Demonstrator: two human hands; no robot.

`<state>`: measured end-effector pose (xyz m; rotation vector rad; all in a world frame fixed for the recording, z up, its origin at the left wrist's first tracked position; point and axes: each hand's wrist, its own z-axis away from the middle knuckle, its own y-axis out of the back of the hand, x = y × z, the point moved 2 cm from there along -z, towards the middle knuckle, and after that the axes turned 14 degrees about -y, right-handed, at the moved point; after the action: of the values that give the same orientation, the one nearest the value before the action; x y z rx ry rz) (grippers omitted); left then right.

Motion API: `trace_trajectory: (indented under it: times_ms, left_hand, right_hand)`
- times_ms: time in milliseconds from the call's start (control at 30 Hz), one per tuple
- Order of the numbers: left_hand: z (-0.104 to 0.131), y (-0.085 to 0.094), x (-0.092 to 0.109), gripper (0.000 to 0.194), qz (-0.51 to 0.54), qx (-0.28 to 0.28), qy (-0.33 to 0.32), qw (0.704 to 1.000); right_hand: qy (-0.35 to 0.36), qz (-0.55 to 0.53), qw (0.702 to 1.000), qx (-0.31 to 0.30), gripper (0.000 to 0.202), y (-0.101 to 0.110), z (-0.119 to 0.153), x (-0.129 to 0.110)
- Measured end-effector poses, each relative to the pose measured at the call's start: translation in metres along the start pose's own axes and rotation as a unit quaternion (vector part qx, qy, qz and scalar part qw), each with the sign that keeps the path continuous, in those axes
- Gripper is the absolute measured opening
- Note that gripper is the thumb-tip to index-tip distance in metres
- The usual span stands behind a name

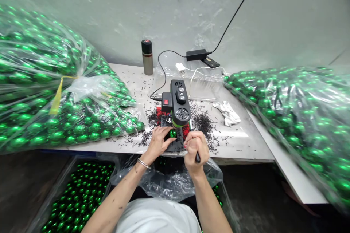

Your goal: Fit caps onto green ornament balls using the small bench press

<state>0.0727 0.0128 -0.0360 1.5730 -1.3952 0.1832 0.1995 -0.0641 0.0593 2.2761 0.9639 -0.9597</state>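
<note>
Handle [198, 158] in right hand [196, 151], long axis pointing toward wearer.

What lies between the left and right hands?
In the head view, a green ball at the left hand, then the black base plate toward the right hand.

the machine [181, 94] stands midway along the table [246, 143], scraps [202, 125] on both sides of its base. a ball [172, 133] sits under its head, between the left hand's [158, 140] thumb and fingers; the right hand [196, 149] is around the handle [197, 158], at the machine's right front. gloves [228, 113] lie farther right. behind the machine are a plug [180, 67] and, beyond it to the right, a power adapter [197, 55]; a bottle [147, 58] stands left of both. one filled bag [90, 87] rests at left, another bag [308, 105] at right. below the table's front, at left, balls [82, 193] lie in a container.
</note>
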Motion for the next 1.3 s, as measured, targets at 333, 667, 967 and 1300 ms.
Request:
trace_trajectory:
  times_ms: [333, 667, 967, 1300]
  left_hand:
    - [0.004, -0.004, -0.007, 0.036, 0.019, 0.008, 0.001, 1.000]
    - [0.002, -0.003, -0.004, 0.034, 0.029, 0.004, 0.002, 1.000]
    - [0.002, -0.005, -0.006, 0.034, 0.032, 0.015, 0.005, 0.999]
    - [0.032, 0.007, 0.008, 0.036, -0.001, 0.045, -0.039, 0.998]
  right_hand:
    - [0.028, -0.005, 0.999, -0.016, 0.024, -0.001, 0.023, 0.033]
    - [0.038, -0.027, 0.998, 0.042, 0.034, -0.013, 0.034, 0.051]
    - [0.100, 0.026, 0.995, -0.019, 0.027, -0.010, 0.032, 0.058]
    - [-0.030, 0.012, 0.999, 0.000, 0.030, 0.003, -0.009, 0.001]
